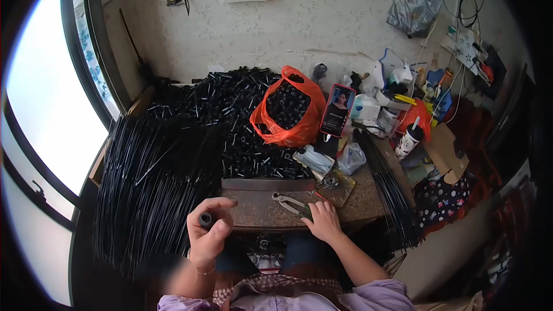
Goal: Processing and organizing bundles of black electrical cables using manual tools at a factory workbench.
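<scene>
My left hand [208, 241] is raised at the table's front edge, its fingers curled round a short black tube-shaped piece [205, 218] whose round, hollow end faces up. To the right, my right hand [326, 222] is closed over the green handles of a pair of pincers [290, 202]. The metal jaws of the pincers lie on the brown tabletop [253, 210], pointing left. Behind both hands spreads a large heap of small black tubular parts [253, 155], held at its front by a dark strip [268, 184].
Long thin black rods [155, 196] hang over the table's left side; another bundle [389, 184] lies at the right. An orange bag [288, 132] of black parts stands on the heap, beside a propped phone [338, 109]. Clutter and a patterned tumbler [408, 141] fill the right.
</scene>
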A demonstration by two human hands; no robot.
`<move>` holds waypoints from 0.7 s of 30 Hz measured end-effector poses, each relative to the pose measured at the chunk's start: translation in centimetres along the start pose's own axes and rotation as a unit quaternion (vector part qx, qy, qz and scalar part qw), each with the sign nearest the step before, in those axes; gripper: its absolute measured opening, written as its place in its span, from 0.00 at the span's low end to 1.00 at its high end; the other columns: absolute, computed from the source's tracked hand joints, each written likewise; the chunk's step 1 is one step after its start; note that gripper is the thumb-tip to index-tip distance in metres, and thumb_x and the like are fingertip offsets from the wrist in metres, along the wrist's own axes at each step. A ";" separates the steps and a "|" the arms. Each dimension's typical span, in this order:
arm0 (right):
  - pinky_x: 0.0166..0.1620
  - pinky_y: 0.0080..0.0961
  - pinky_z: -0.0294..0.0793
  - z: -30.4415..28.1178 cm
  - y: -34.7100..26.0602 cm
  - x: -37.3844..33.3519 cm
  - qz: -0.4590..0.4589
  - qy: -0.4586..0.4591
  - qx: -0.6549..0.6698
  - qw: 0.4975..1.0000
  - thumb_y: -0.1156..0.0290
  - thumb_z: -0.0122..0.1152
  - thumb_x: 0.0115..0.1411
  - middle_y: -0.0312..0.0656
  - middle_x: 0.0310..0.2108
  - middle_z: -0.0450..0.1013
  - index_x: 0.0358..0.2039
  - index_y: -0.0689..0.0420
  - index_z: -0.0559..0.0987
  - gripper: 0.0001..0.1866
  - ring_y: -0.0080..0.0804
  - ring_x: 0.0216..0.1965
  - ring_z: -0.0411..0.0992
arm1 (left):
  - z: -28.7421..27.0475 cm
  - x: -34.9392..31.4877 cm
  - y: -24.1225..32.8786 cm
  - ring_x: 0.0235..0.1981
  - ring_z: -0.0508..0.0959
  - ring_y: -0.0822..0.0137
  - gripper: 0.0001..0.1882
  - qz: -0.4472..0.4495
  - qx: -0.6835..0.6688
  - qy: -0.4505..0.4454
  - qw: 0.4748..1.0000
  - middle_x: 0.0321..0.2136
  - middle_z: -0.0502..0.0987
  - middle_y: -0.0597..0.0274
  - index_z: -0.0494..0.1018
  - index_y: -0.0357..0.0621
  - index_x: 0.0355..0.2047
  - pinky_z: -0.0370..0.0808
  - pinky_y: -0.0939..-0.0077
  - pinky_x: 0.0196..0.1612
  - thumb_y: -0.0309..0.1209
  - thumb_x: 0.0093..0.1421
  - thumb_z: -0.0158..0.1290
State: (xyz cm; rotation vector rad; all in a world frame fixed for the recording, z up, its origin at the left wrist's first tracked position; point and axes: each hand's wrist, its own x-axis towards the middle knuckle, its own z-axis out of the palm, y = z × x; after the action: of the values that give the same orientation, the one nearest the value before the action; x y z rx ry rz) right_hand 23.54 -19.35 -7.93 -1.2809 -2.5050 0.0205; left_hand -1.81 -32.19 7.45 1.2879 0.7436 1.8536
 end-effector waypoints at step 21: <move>0.46 0.36 0.67 -10.1 18.4 -4.7 0.388 0.197 -0.036 0.900 0.69 0.62 0.49 0.50 0.42 0.71 0.48 0.59 0.71 0.24 0.47 0.44 0.69 | -4.9 1.1 -0.3 0.34 0.76 0.67 0.27 -0.075 0.089 0.037 0.993 0.30 0.76 0.56 0.69 0.30 0.44 0.71 0.73 0.41 0.46 0.60 0.45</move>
State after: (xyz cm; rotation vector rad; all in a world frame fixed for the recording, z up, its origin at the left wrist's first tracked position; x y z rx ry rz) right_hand 43.48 -13.44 -2.62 -1.9954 -1.5506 -0.1340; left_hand -6.64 -31.34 6.19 1.2404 1.0363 1.7521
